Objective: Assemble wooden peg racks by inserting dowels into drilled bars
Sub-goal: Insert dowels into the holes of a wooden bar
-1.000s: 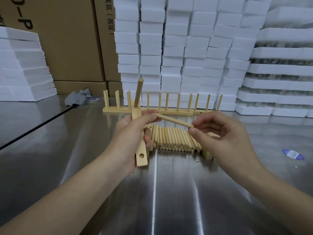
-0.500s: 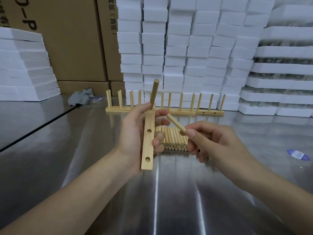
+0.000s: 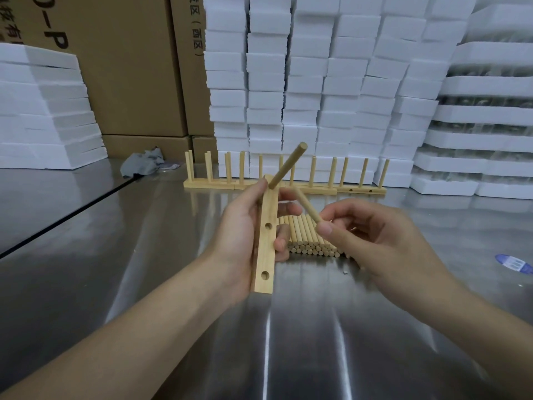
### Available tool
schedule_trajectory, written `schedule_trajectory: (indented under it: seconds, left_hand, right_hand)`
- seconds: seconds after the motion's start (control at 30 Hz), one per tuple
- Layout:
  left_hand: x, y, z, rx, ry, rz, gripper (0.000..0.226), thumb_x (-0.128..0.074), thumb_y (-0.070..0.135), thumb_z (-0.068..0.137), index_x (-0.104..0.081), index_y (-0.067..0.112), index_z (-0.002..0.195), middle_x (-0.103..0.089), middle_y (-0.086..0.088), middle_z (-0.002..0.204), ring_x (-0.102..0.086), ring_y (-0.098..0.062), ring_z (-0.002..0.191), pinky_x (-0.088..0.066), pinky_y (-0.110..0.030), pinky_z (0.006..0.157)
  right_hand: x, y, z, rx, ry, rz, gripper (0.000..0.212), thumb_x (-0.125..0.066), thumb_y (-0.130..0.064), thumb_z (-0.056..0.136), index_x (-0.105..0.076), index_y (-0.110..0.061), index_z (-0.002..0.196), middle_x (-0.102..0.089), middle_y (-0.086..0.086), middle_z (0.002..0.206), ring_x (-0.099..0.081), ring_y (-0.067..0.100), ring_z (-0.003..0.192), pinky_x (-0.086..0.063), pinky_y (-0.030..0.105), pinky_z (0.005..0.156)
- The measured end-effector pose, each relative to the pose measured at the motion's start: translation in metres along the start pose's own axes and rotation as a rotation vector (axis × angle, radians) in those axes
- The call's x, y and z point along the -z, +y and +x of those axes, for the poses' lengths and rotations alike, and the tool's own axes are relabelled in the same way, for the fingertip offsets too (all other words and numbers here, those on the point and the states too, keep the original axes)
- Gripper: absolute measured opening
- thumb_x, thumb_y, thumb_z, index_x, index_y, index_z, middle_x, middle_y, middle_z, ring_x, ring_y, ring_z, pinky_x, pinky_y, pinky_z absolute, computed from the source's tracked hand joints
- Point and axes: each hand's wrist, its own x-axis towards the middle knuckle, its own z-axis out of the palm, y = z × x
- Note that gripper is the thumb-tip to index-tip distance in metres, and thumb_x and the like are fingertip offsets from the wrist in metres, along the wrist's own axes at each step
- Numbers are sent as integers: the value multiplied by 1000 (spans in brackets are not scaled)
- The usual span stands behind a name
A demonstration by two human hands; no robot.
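One drilled bar (image 3: 265, 249) is standing nearly upright above the desk (image 3: 317, 327), the left hand (image 3: 242, 226) keeping its grip clamped round it, thumb on one edge and fingers on the other. One seated dowel (image 3: 288, 166) is sticking out of its top end, and two empty holes are facing the camera. The right hand (image 3: 383, 243) is pinching one loose dowel (image 3: 307, 204) with its grip closed on the lower end. A pile of dowels (image 3: 305, 238) is lying behind the hands, with a row of finished racks (image 3: 314, 189) farther back.

Since half a second ago the seated dowel is leaning much farther right, and the loose dowel's tip is sitting closer to the bar.

The bar's long axis is running up and away. The loose dowel is slanting up-left, its free end pointing at the bar's upper part.
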Motion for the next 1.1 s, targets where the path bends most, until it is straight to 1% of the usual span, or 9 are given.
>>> schedule_trajectory:
  seconds: [0.1, 0.23, 0.37, 0.53, 0.67, 0.83, 0.9, 1.0, 1.1]
  left_hand:
    - [0, -1, -2, 9, 2, 23, 48, -45, 49, 109, -75, 14, 98, -67, -4, 88, -43, -13, 47, -32, -23, 44]
    - [-3, -3, -3, 29, -7, 66, 47, -49, 54, 106, -77, 19, 91, -66, -3, 88, -47, -14, 56, -31, -24, 46]
    - [-6, -4, -4, 45, -28, 76, 44, -51, 53, 105, -76, 19, 91, -66, -4, 86, -49, -15, 57, -31, -24, 46]
    - [-8, -4, -6, 67, -24, 87, 40, -50, 49, 107, -69, 17, 94, -64, -3, 84, -49, -14, 56, -32, -23, 48]
    - [-8, -3, -6, 65, -6, 42, 37, -48, 48, 107, -62, 16, 96, -62, -4, 87, -45, -14, 61, -25, -25, 53]
    - [-12, -3, -7, 49, 31, 23, 36, -51, 48, 107, -62, 14, 99, -64, -6, 87, -53, -16, 66, -37, -23, 49]
    - [-13, -3, -8, 39, 41, 36, 36, -51, 48, 107, -62, 14, 101, -66, -5, 87, -58, -16, 67, -39, -26, 55]
    - [-15, -5, -11, 6, 47, 60, 37, -52, 50, 106, -63, 16, 97, -67, -5, 90, -62, -17, 71, -45, -37, 75]
    - [-22, -7, -16, -65, 53, 101, 39, -48, 47, 109, -63, 13, 99, -69, -4, 90, -65, -16, 73, -54, -29, 67]
  right_hand:
    - [-1, -2, -4, 39, -4, 48, 8, -79, -19, 91, -72, -14, 89, -72, 13, 78, -66, 39, 78, -50, 37, 70]
    - [-4, -4, -10, 87, -31, 54, 10, -76, -9, 85, -69, -16, 86, -79, 7, 79, -69, 5, 65, -47, 13, 58]
    - [-7, -3, -11, 132, -45, -6, 16, -76, 2, 91, -67, -11, 92, -81, -1, 84, -77, 14, 78, -50, 16, 60]
    - [-9, -2, -12, 161, -58, -140, 10, -77, -13, 92, -69, -19, 94, -80, -10, 85, -67, 6, 68, -44, 13, 63]
    - [-8, 0, -13, 244, -46, -389, 13, -79, -18, 93, -70, -27, 98, -70, -29, 83, -66, 3, 74, -42, 9, 65]
    - [-7, 0, -13, 311, -48, -656, 10, -68, -29, 99, -67, -34, 107, -60, -44, 93, -61, -8, 79, -43, 11, 65]
    - [-8, 0, -13, 321, -69, -741, 13, -59, -36, 103, -62, -40, 115, -61, -40, 100, -59, -9, 81, -45, 16, 67]
    - [-10, 0, -13, 325, -105, -837, 24, -41, -48, 105, -56, -44, 124, -61, -24, 101, -57, 1, 82, -54, 34, 68]
    - [-9, 0, -12, 347, -111, -879, 30, -37, -57, 105, -60, -42, 117, -47, -26, 88, -46, -4, 77, -49, 31, 63]
